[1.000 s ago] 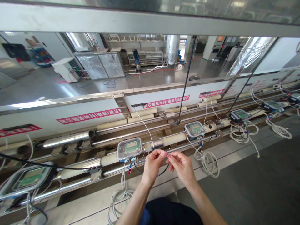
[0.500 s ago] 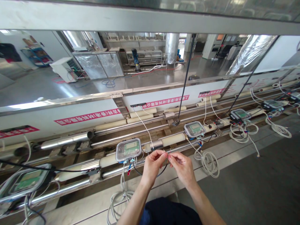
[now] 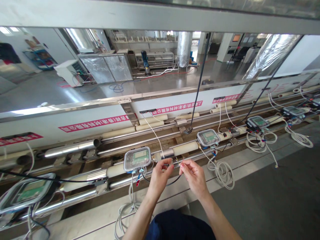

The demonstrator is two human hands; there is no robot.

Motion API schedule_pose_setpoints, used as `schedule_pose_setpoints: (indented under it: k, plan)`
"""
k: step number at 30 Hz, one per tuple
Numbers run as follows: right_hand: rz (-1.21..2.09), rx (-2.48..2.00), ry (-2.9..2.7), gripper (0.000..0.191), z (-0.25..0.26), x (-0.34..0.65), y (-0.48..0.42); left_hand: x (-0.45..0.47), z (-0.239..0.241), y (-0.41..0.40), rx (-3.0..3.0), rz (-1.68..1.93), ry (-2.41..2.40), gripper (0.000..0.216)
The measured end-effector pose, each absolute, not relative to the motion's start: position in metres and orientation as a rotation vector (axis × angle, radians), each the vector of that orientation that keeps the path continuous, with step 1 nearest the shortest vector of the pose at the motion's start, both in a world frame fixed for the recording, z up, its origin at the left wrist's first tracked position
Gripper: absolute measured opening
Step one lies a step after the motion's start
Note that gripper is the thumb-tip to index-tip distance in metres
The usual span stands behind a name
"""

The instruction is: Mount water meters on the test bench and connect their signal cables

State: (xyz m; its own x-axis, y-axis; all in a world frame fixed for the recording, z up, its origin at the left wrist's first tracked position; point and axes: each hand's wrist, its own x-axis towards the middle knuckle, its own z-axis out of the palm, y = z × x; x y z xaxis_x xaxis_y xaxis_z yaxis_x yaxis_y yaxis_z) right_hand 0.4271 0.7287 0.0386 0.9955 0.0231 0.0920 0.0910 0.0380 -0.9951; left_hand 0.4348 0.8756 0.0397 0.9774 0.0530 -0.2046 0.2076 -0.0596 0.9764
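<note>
My right hand (image 3: 193, 173) pinches the end of a thin black cable (image 3: 172, 183) between thumb and fingertips. Fine bare-looking wires (image 3: 178, 161) fan out from that end, toward my left hand. My left hand (image 3: 160, 176) is just left of the wires, thumb and index finger brought together; whatever is between them is too small to make out. From my right hand the cable sags under both hands and runs left to the underside of a clear-lidded meter box (image 3: 137, 159) with a green circuit board and display.
Another meter box (image 3: 208, 137) sits on the pipe line to the right, a coiled grey cable (image 3: 223, 175) below it. More coils (image 3: 127, 213) hang at the lower left. Metal rails run behind my hands; a black rod (image 3: 200, 80) slants down to them. A steel beam (image 3: 160, 16) crosses overhead.
My left hand has drawn slightly left from my right hand, opening a gap between the fingertips. The wire ends now show in that gap. My right hand keeps its pinch on the cable.
</note>
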Motion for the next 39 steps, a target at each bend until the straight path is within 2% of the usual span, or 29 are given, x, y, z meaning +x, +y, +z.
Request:
schedule_pose_setpoints:
  k: [4, 14, 25, 29, 33, 39]
  plan:
    - [-0.038, -1.640, -0.157, 0.023, 0.045, 0.425, 0.725, 0.432, 0.056, 0.877, 1.605, -0.129, 0.004, 0.027]
    - [0.056, -1.841, -0.308, 0.025, 0.054, 0.419, 0.721, 0.436, 0.072, 0.872, 1.446, -0.333, 0.072, 0.025]
    - [0.030, -1.927, -0.322, 0.020, 0.059, 0.414, 0.720, 0.435, 0.071, 0.876, 1.605, -0.120, -0.028, 0.021]
    - [0.046, -1.861, -0.242, 0.024, 0.057, 0.412, 0.721, 0.437, 0.073, 0.881, 1.583, -0.029, 0.001, 0.025]
    - [0.049, -1.847, -0.240, 0.026, 0.056, 0.411, 0.722, 0.436, 0.072, 0.881, 1.589, -0.208, 0.005, 0.034]
    - [0.059, -1.841, -0.271, 0.025, 0.057, 0.412, 0.723, 0.434, 0.068, 0.875, 1.423, -0.307, -0.020, 0.029]
